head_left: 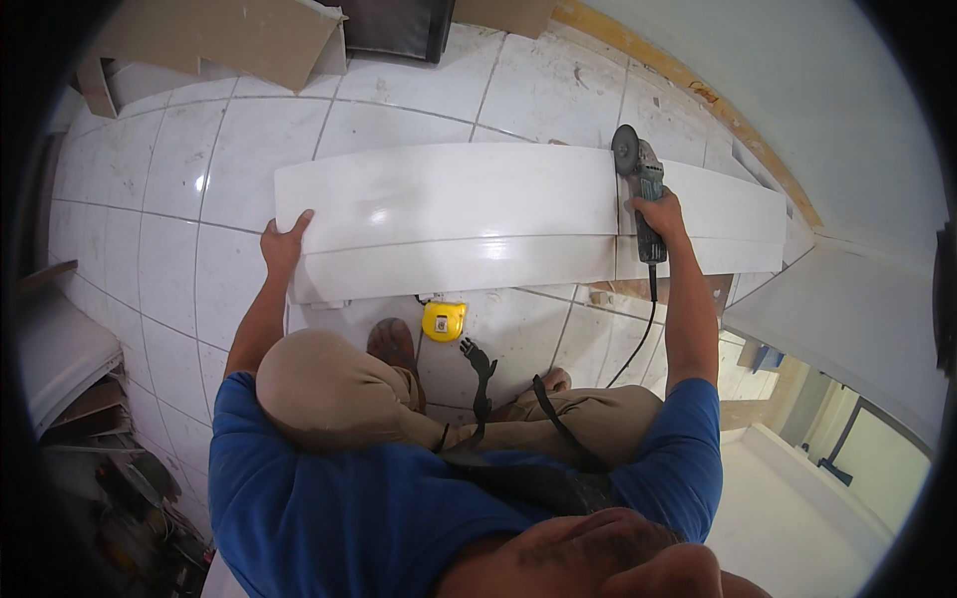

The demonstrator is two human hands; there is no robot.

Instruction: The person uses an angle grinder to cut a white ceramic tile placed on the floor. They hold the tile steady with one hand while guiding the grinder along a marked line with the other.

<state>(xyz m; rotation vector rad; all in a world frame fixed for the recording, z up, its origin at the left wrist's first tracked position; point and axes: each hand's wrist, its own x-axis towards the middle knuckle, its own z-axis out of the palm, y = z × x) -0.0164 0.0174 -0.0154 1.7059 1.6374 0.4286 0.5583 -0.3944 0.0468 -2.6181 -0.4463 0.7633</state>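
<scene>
Both arms (261, 317) outstretched — left hand (283, 242) on panel (449, 199), right (661, 214) gripping grinder (650, 179).

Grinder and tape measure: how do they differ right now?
The grinder is dark and elongated; the tape measure is yellow and compact. The right hand grips the grinder, while the tape measure sits untouched on the floor. The grinder trails a cord; the tape measure shows none. Both are handheld tools.

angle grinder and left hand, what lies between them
A stretch of white panel lies between the left hand and the angle grinder, in the head view.
</scene>
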